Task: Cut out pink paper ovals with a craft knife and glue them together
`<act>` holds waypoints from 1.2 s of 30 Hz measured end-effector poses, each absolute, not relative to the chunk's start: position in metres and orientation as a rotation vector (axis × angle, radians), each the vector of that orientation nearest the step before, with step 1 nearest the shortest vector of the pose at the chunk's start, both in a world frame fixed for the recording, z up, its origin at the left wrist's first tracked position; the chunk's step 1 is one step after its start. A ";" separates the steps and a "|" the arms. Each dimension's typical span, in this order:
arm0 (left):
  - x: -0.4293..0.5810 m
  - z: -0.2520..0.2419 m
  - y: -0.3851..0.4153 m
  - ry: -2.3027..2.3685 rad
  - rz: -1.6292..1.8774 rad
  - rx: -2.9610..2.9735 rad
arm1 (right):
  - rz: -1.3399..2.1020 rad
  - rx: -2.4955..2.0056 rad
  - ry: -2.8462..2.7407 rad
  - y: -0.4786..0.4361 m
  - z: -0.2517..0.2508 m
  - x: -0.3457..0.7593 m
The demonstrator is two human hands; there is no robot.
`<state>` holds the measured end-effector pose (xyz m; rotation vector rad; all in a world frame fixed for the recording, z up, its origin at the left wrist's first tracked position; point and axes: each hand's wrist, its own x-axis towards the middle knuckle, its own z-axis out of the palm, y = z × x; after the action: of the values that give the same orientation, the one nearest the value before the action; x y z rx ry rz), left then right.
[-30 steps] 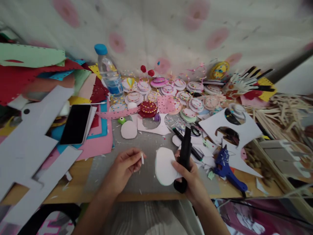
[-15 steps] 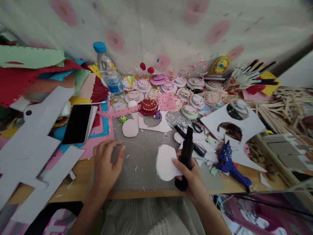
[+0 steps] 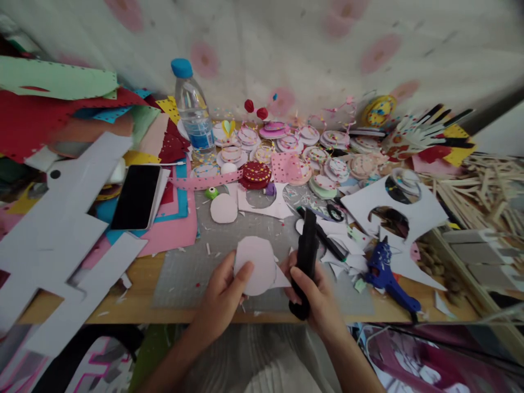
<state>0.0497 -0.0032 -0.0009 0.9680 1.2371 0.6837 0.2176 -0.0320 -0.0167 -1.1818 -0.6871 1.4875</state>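
My left hand (image 3: pixel 227 286) pinches a rounded white board disc (image 3: pixel 256 265), thumb on its upper face. Its outline is slightly uneven. In my right hand (image 3: pixel 313 289) is a black utility knife (image 3: pixel 306 256), held upright with the fingers wrapped round it; no blade shows. A pointed white scrap (image 3: pixel 280 277) sticks out between the disc and my right fingertips; whether it is joined to the disc I cannot tell. Both hands are above the grey cutting mat (image 3: pixel 180 284). Beyond them lie another white disc (image 3: pixel 224 208) and a white sheet with a round hole (image 3: pixel 282 204).
Decorated discs (image 3: pixel 256 174) crowd the back beside a water bottle (image 3: pixel 194 114). At left are a phone (image 3: pixel 137 196), coloured sheets and a large white board (image 3: pixel 53 218). A blue glue gun (image 3: pixel 388 278), cut white sheets and wooden sticks (image 3: pixel 483 185) lie at right.
My left hand has moved right and taken the disc, which was in my right hand with the knife. The view has shifted slightly.
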 end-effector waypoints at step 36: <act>0.060 0.002 0.000 1.233 0.666 0.404 | 1.745 -1.086 -0.870 -0.039 -0.014 0.222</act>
<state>0.0605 0.0004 0.0022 0.4042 1.2330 0.6662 0.2224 -0.0387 -0.0140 -1.0859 -0.8698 1.7449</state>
